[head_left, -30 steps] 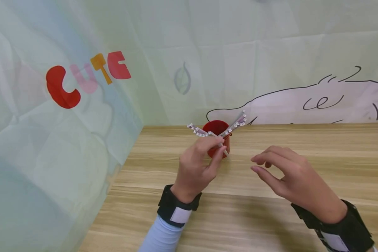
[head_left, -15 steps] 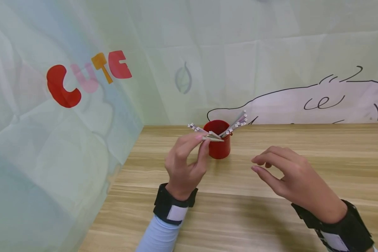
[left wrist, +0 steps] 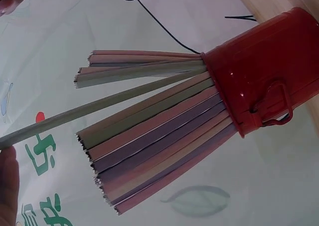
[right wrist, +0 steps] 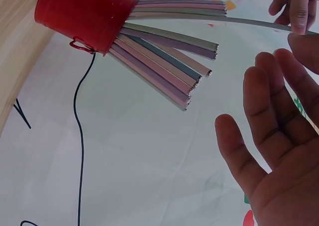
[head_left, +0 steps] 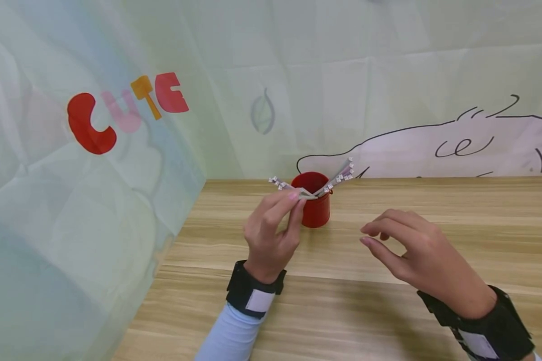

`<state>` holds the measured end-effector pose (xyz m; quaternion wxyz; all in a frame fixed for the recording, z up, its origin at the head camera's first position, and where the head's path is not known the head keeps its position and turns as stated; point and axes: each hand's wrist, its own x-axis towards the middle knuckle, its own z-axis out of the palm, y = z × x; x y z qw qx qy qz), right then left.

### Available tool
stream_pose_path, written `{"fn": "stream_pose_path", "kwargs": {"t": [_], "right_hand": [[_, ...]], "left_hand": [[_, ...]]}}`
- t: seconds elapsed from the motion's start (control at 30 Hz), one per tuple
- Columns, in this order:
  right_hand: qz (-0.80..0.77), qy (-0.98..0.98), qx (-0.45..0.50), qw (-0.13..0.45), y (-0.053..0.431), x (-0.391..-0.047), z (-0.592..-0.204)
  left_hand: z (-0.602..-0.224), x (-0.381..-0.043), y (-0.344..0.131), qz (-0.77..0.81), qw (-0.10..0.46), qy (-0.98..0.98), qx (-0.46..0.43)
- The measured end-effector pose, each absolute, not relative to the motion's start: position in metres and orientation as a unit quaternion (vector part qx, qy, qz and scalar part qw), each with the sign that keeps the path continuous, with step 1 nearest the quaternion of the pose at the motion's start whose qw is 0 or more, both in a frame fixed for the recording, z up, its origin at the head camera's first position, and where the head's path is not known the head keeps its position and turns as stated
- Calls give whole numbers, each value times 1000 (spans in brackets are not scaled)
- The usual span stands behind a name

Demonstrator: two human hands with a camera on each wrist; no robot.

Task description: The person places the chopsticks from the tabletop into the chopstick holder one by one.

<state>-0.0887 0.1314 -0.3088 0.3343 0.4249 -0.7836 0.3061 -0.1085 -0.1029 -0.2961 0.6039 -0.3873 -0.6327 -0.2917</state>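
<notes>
A small red metal bucket [head_left: 316,213] stands on the table, and several slim pastel sticks [left wrist: 154,128] with jagged pale ends fan out of its mouth. With thumb and fingertips my left hand [head_left: 270,233] pinches one grey-green stick [left wrist: 99,104] near its outer end. The stick's other end reaches the bucket's mouth, among the rest; how deep it sits is hidden. To the right of the bucket, my right hand [head_left: 415,250] hovers apart from everything, fingers loosely bent, holding nothing. The right wrist view shows its fingers [right wrist: 259,106] spread below the stick.
A wood-grain table [head_left: 479,240] carries the bucket near its back edge. Behind and to the left hang printed pale green cloths [head_left: 411,60], one with coloured letters. A small loop handle [left wrist: 279,109] sticks out from the bucket's side.
My left hand first drew left from in front of the bucket, then came slightly back right. The pinched stick swung from slanting down past the bucket to lying at its mouth. My right hand stayed still.
</notes>
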Motion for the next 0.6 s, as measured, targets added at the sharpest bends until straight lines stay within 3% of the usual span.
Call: {"fn": "stream_pose_path", "kwargs": {"t": [0.6], "right_hand": [[294,-791,421,333,134,-92,-313]], "left_hand": [[-315,-119,-106,-208,507,-791,-272]]}}
